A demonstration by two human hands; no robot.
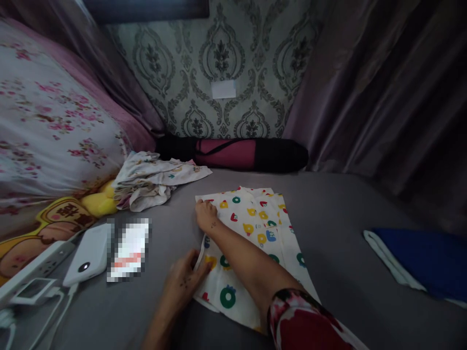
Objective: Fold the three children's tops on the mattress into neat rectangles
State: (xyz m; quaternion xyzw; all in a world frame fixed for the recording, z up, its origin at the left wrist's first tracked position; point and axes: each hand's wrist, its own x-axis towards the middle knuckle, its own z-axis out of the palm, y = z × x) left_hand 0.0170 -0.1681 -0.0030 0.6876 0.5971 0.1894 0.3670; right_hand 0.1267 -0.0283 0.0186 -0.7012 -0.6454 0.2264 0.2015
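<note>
A white garment (pixel 248 228) printed with green, yellow, red and blue figures lies folded on the grey bed surface (pixel 339 214), though its exact kind is not clear. My right hand (pixel 206 215) reaches across it, fingers closed on its far left corner. Lower down, my left hand (pixel 185 276) pinches the left edge, where the fabric lifts a little. My right forearm hides part of the print. At the back left lies a crumpled heap of pale printed cloth (pixel 146 180), apart from both hands.
A black and pink rolled bag (pixel 226 154) lies along the wall. On the left are a white power bank (pixel 91 255), a power strip (pixel 40 267) with cables, and a yellow cushion (pixel 69 214). A folded blue cloth (pixel 419 260) is at right. Curtains (pixel 365 87) hang at both sides.
</note>
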